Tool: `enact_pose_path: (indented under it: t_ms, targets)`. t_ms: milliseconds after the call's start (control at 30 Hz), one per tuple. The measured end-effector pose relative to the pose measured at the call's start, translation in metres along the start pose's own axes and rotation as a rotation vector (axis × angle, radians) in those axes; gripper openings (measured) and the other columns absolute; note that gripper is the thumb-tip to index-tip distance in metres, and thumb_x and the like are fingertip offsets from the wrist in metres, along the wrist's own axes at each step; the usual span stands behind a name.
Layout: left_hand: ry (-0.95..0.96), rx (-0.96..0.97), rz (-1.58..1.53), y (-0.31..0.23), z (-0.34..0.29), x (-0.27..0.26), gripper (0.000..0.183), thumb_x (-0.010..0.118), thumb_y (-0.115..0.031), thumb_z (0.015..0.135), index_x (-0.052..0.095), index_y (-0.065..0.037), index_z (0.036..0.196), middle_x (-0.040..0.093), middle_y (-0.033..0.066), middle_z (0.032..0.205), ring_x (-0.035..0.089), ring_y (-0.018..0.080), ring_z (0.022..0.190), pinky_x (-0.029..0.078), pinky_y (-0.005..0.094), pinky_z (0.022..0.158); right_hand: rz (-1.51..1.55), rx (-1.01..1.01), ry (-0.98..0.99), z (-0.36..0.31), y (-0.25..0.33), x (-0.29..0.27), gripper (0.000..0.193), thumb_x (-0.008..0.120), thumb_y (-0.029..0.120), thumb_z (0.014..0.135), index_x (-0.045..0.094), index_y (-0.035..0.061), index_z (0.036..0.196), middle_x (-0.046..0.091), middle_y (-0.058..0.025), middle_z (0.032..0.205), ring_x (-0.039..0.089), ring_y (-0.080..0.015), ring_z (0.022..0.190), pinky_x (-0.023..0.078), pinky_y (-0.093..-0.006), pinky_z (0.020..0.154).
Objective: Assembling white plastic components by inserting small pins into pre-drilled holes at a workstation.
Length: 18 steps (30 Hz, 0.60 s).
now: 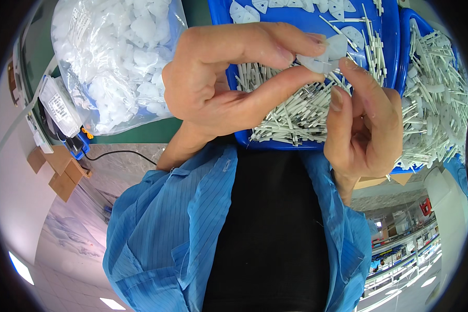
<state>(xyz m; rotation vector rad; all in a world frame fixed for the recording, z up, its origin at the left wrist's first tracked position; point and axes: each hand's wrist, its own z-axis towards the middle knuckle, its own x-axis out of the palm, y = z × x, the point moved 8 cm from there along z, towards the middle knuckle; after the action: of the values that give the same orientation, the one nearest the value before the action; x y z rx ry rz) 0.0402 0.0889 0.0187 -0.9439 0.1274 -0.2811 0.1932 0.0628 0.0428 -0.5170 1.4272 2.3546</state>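
Two hands meet on one small white plastic piece (325,54), held up above a blue tray (296,15). The left hand (229,73) pinches it between thumb and first finger. The right hand (361,122) touches its other edge with a fingertip, the rest curled in. It looks thin, light and a bit bendy, maybe slippery, so the flat edges seem the best place to grip. White sticks (296,112) fill the tray. A clear bag of white pieces (119,57) sits nearby.

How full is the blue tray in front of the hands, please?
Well filled: the blue tray holds a dense heap of thin white sticks, with flat white pieces along its far side.
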Motion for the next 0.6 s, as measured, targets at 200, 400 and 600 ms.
enact_pose_path:
  t_ms: [200,400,600]
  targets:
    - [-0.026,-0.067,0.027,-0.0012,0.0005,-0.0017,0.055,0.070,0.019,0.073,0.041,0.000,0.116,0.061,0.0327,0.105,0.067,0.0370,0.100,0.061,0.0401,0.082,-0.004,-0.019,0.000,-0.0004,0.0011,0.0019,0.037,0.066,-0.009,0.084,0.056,-0.0082,0.119,0.062,-0.0134,0.098,0.040,-0.0024,0.059,0.032,-0.0146,0.050]
    - [-0.004,-0.012,-0.005,0.0015,0.0025,0.0004,0.054,0.070,0.020,0.073,0.041,0.002,0.115,0.061,0.0333,0.104,0.067,0.0370,0.100,0.061,0.0394,0.080,0.080,-0.002,-0.038,-0.0009,-0.0012,0.0026,0.039,0.065,-0.010,0.084,0.053,-0.0093,0.121,0.064,-0.0168,0.105,0.038,-0.0011,0.056,0.030,-0.0138,0.048]
    - [-0.024,0.015,-0.002,0.0018,0.0011,0.0033,0.053,0.070,0.019,0.073,0.041,0.003,0.113,0.062,0.0337,0.103,0.067,0.0372,0.098,0.061,0.0393,0.080,0.048,-0.009,-0.016,-0.0033,-0.0036,0.0028,0.038,0.063,-0.010,0.084,0.052,-0.0102,0.121,0.064,-0.0187,0.109,0.037,-0.0003,0.053,0.027,-0.0143,0.045]
